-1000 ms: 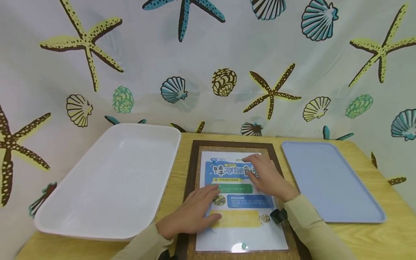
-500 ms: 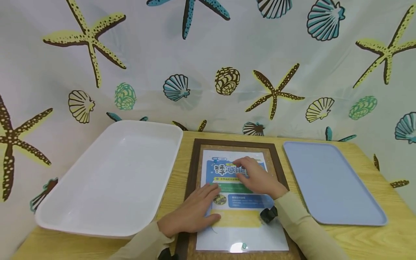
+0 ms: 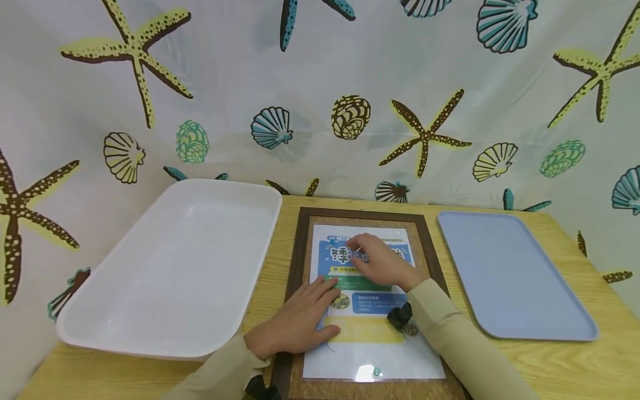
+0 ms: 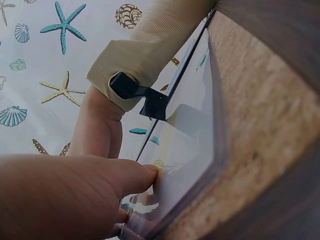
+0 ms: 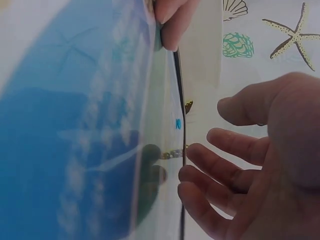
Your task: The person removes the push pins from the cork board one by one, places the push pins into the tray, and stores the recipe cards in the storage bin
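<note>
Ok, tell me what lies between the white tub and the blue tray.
A brown-framed board bearing a poster, with the left hand and right hand over it; the head view also shows tabletop on either side.

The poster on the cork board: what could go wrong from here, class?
The left hand rests on the glossy poster, so a sideways push might shift or crease it. The right hand is over the poster, so its black wrist device could scrape it.
</note>
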`<state>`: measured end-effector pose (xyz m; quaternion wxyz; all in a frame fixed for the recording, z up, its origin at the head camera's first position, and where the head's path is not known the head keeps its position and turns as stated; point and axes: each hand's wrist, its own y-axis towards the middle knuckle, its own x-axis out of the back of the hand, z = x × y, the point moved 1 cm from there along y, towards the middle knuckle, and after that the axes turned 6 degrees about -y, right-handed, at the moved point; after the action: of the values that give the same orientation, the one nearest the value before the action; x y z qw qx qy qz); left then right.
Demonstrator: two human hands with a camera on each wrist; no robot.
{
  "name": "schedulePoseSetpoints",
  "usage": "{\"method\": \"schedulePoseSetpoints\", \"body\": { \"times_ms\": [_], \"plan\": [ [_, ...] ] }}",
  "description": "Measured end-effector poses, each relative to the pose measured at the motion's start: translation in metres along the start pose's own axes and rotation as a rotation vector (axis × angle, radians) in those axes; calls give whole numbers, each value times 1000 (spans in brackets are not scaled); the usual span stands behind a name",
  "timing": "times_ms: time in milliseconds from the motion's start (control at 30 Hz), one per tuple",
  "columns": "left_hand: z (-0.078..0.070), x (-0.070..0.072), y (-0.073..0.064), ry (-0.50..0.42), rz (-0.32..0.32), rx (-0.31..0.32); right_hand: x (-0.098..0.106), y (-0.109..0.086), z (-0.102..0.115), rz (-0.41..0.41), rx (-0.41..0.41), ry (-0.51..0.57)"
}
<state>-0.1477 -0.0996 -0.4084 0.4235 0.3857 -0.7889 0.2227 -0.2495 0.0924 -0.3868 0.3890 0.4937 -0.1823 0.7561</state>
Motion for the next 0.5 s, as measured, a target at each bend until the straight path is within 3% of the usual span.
{"method": "schedulePoseSetpoints", "body": {
  "times_ms": [200, 333, 500],
  "plan": [
    [-1, 0, -1, 14, 16, 16, -6, 6, 1, 43, -25, 81],
    [1, 1, -4, 14, 13, 6, -8, 10, 1, 50, 8, 74],
    [0, 2, -3, 22, 6, -9, -10, 19, -1, 44, -14, 57]
  ]
}}
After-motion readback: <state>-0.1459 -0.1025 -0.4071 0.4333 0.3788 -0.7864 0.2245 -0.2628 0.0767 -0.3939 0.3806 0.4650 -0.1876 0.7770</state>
